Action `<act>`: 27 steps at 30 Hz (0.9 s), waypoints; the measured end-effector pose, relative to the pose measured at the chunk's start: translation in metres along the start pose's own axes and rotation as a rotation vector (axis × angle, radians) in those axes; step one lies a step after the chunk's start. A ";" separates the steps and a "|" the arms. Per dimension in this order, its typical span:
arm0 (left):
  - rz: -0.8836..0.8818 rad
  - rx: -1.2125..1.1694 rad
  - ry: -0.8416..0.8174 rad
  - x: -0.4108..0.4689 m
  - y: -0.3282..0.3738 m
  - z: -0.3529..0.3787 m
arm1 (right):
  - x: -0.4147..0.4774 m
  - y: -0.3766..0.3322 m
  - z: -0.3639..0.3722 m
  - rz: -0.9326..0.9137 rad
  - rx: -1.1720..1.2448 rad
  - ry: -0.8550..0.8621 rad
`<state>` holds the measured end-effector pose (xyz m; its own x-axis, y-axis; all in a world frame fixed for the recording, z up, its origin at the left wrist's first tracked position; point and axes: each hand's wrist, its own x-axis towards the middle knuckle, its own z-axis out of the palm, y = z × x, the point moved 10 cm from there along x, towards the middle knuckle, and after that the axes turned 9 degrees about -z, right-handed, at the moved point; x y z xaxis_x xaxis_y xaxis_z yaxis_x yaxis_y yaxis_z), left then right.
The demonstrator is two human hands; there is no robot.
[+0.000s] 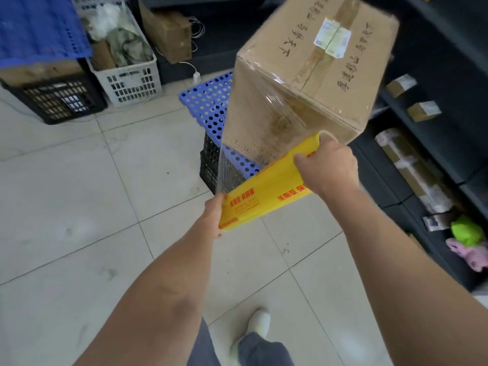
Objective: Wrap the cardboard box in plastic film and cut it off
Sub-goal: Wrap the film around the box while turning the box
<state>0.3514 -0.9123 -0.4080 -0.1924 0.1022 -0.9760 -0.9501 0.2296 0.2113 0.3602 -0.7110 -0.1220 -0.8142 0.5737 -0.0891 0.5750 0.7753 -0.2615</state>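
Note:
A big brown cardboard box (343,67) with black handwriting and a taped seam stands on a blue perforated board (208,101) over a black crate. Clear plastic film (253,136) clings to its near side and stretches down to a yellow film dispenser box (264,196) with red print. My left hand (214,215) grips the dispenser's left end. My right hand (327,165) grips its right end, close under the box's lower corner. The film's far side round the box is hidden.
A white basket (126,75) and a black crate (58,101) with clutter stand at the back left under a blue board. Dark shelving (435,128) with small parcels runs along the right. Pale floor tiles (92,207) lie open on the left. My shoe (260,322) is below.

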 end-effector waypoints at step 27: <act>0.089 -0.120 0.119 -0.012 -0.061 0.094 | 0.006 0.077 -0.025 -0.221 -0.010 -0.138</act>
<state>0.4345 -0.8366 -0.4037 -0.2981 0.0005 -0.9545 -0.9490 0.1073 0.2965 0.4012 -0.6410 -0.1191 -0.9230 0.3493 -0.1614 0.3821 0.8808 -0.2796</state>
